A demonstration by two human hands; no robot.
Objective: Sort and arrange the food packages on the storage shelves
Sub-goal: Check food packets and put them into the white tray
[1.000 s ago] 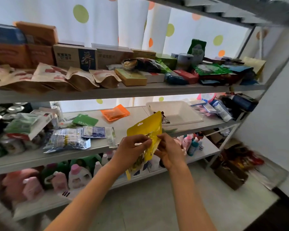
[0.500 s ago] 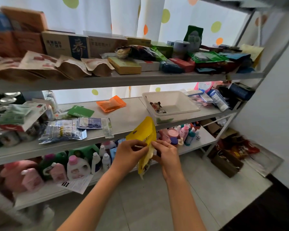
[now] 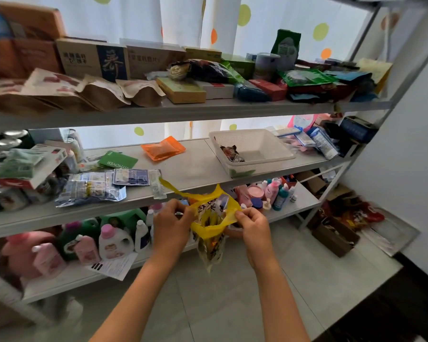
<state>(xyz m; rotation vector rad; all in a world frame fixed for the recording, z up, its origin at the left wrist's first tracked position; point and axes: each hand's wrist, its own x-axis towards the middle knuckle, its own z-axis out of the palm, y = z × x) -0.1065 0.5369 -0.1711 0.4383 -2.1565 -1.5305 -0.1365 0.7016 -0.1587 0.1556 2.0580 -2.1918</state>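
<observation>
Fingers of my left hand point(image 3: 172, 218) and right hand point(image 3: 251, 222) pinch the yellow snack pouch point(image 3: 211, 225) between them, its long axis hanging toward 6 o'clock, with the white basket point(image 3: 277, 156) at 1 o'clock, nearer my right.

Detergent bottles point(image 3: 111, 240) on btm shelf, cardboard box point(image 3: 334, 239) on floor at right.
</observation>
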